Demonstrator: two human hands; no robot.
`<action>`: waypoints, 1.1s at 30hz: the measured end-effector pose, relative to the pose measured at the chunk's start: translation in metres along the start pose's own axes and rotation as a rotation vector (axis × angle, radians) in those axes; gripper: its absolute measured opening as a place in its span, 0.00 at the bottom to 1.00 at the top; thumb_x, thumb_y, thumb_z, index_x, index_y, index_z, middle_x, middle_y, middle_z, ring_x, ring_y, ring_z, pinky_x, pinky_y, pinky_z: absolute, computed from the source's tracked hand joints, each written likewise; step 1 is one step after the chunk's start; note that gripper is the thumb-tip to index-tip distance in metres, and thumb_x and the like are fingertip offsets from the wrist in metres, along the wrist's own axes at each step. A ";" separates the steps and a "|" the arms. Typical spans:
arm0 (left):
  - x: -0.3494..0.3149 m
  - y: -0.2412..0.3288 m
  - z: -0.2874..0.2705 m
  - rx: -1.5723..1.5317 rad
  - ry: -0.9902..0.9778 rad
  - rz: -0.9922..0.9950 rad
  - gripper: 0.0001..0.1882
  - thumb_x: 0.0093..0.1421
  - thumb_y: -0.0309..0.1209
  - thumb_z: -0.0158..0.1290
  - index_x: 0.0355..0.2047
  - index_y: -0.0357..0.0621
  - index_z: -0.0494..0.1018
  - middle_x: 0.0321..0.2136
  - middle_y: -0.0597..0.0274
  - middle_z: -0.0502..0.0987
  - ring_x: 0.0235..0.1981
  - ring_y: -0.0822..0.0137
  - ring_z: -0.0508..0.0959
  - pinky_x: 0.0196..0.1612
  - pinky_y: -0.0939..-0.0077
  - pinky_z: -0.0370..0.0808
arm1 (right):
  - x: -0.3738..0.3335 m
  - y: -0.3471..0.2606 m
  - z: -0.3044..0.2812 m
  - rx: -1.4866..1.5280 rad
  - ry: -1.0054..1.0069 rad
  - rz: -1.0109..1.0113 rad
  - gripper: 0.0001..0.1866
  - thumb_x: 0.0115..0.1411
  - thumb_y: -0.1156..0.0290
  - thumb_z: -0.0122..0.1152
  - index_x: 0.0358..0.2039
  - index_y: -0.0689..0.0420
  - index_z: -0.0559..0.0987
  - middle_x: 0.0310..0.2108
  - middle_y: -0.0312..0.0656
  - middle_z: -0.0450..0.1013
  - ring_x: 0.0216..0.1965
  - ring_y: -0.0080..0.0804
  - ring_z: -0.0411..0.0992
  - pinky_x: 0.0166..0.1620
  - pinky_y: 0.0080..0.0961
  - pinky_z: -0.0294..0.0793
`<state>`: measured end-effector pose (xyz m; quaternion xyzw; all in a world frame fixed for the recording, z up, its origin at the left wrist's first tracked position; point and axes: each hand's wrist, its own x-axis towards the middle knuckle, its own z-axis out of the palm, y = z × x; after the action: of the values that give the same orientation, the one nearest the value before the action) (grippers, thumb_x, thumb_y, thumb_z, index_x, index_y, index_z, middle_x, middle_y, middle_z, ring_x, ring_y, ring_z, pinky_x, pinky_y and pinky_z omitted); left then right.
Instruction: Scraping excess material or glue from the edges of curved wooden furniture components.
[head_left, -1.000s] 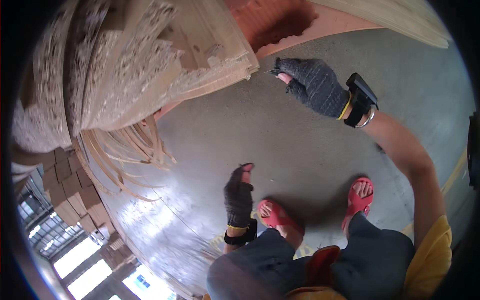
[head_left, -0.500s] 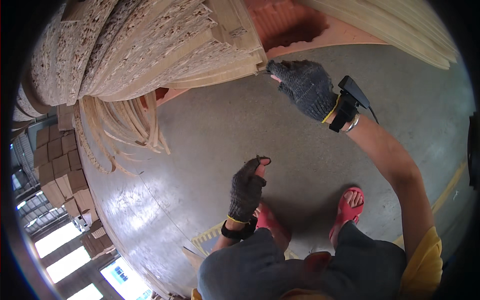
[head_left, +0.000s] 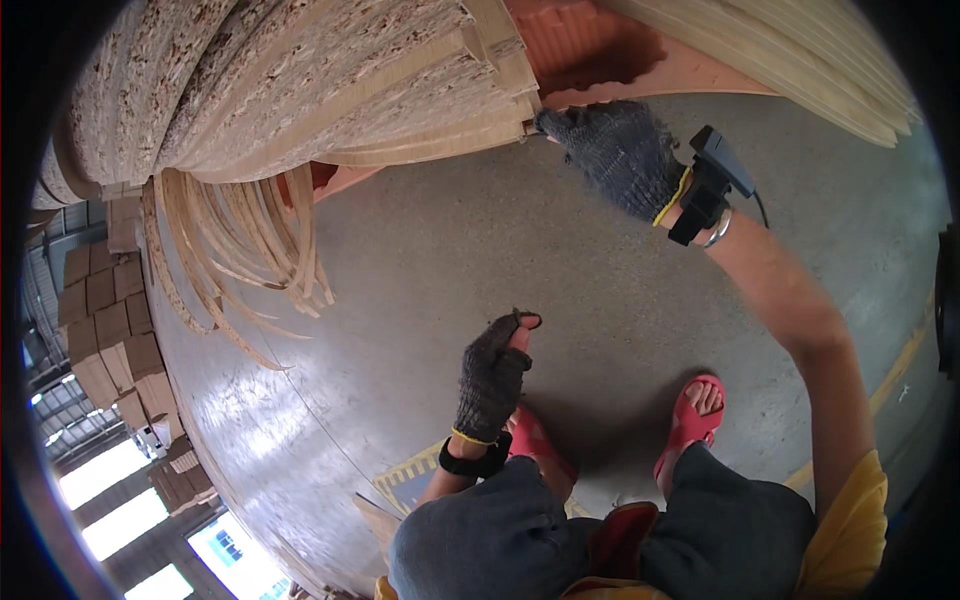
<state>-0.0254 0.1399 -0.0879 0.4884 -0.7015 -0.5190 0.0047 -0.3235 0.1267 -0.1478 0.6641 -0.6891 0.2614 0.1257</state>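
Note:
A tall stack of wood-faced particle boards (head_left: 330,110) fills the upper left, with rough speckled edges showing. My right hand (head_left: 620,160), in a dark grey knitted fingerless glove, is at the stack's near right corner. Its fingers are bent together there, and whatever sits between them is hidden. Lower down, away from the stack, my left hand (head_left: 493,375) wears a matching glove. Its fingers are curled with the thumb against them; I cannot make out anything inside.
Thin curved strips (head_left: 255,240) hang from the stack toward the grey concrete floor (head_left: 420,260). Orange corrugated material (head_left: 580,45) lies beyond, with pale long boards (head_left: 800,60) at upper right. Brown cartons (head_left: 110,310) are piled at far left. My feet in red sandals (head_left: 690,425) stand below.
My right hand has shifted slightly right and down, still at the stack's corner. The boards and hanging strips sit a little differently in view. My left hand is nearly unmoved.

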 end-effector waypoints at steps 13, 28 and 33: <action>0.002 0.005 -0.001 0.038 0.039 0.040 0.13 0.70 0.35 0.50 0.45 0.41 0.79 0.37 0.64 0.83 0.30 0.74 0.76 0.36 0.77 0.73 | -0.001 0.000 0.022 0.621 -0.180 0.319 0.15 0.67 0.60 0.52 0.33 0.56 0.82 0.18 0.39 0.74 0.17 0.31 0.72 0.25 0.31 0.74; -0.020 0.004 -0.026 -0.072 0.262 0.038 0.16 0.70 0.37 0.51 0.46 0.35 0.78 0.40 0.59 0.84 0.42 0.71 0.81 0.40 0.79 0.71 | -0.029 -0.031 0.005 0.380 0.177 0.188 0.13 0.59 0.67 0.63 0.44 0.53 0.80 0.32 0.46 0.79 0.32 0.47 0.78 0.35 0.42 0.76; -0.013 0.005 -0.018 -0.044 0.244 0.047 0.14 0.69 0.36 0.52 0.45 0.39 0.79 0.31 0.65 0.79 0.29 0.75 0.73 0.33 0.79 0.69 | -0.013 -0.016 0.003 0.250 0.120 0.114 0.14 0.58 0.69 0.64 0.45 0.53 0.80 0.32 0.45 0.79 0.31 0.44 0.78 0.34 0.39 0.75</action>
<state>-0.0129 0.1356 -0.0690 0.5310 -0.6954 -0.4708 0.1128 -0.3060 0.1368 -0.1537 0.6176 -0.6789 0.3911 0.0683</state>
